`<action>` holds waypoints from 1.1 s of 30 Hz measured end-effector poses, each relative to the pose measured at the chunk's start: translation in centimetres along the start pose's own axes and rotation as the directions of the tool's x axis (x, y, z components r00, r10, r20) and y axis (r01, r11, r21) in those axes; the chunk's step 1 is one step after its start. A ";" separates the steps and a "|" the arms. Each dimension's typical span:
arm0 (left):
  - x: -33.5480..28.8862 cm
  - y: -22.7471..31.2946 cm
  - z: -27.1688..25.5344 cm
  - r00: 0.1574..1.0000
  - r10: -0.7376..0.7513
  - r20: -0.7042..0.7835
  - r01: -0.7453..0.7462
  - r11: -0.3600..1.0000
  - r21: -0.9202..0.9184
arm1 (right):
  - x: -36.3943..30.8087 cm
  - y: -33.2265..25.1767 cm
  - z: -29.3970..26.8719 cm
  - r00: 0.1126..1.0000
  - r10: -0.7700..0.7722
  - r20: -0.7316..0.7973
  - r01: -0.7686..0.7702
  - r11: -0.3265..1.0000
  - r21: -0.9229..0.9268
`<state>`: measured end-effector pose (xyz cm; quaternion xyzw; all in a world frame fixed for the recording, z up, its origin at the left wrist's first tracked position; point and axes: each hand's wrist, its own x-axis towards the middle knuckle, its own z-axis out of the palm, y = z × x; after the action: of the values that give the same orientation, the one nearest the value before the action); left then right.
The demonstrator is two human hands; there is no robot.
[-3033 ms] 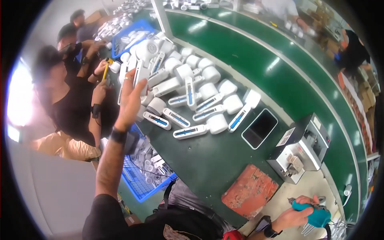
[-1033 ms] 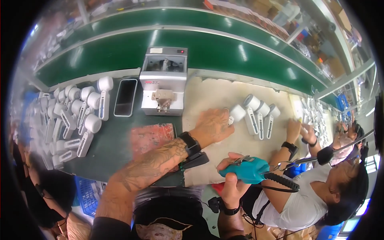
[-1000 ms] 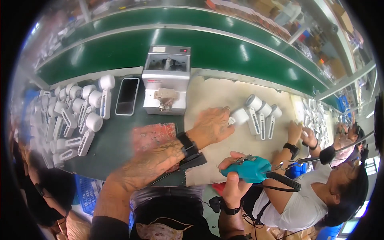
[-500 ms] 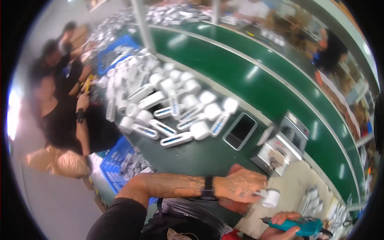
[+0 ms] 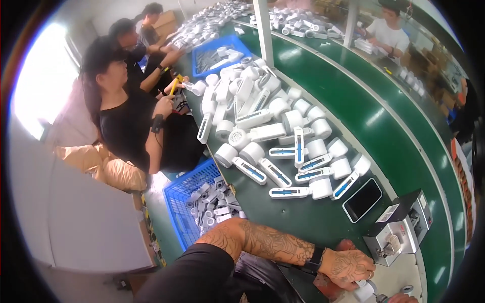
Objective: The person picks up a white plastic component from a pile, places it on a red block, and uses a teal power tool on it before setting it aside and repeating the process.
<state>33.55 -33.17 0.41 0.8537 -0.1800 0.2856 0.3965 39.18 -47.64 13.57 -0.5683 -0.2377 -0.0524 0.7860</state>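
Green workbench (image 5: 285, 214), near right: our left hand (image 5: 347, 267) reaches across, palm down.
It curls closed on a white shower head (image 5: 365, 291); our right hand's (image 5: 403, 299) hold, cropped, we cannot tell.

At near right, your white piece (image 5: 365, 292) looked smooth plastic; the far green strip (image 5: 364, 113) was glossy, your black sleeve (image 5: 187, 272) matt cloth.

Left upper arm (image 5: 209, 265) in dark sleeve (image 5: 189, 278), lower left of the black wristband (image 5: 315, 258). Elbow bent; tattooed left forearm (image 5: 275, 245) slants down to the wristband. Left hand (image 5: 349, 266) just right of the wristband, back up, fingers curled in a grip, tips hidden. Right hand (image 5: 402, 299) lower right of the wristband, mostly out of frame.
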 end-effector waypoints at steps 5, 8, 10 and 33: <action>0.6 -1.4 -0.9 0.998 -0.007 -0.062 -0.004 0.984 -0.177 | 0.5 0.1 1.3 1.000 0.017 0.010 -0.017 0.998 -0.056; -0.9 -2.7 -0.2 0.990 -0.052 -0.134 0.013 0.961 -0.275 | 0.6 1.1 1.3 0.997 0.041 0.070 -0.040 0.999 -0.012; -0.4 -3.0 0.3 0.976 0.054 -0.211 -0.084 0.987 -0.135 | 0.8 1.7 0.4 1.000 0.001 0.020 0.000 0.997 -0.071; 0.8 -1.3 -4.8 0.962 -0.154 0.227 0.138 0.987 0.087 | 5.1 10.4 3.5 0.959 -0.028 0.283 0.057 0.994 -0.095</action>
<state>33.20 -28.64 2.63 0.9056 -0.1516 0.1599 0.3623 46.20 -39.91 7.59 -0.6042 -0.3561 0.0001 0.7128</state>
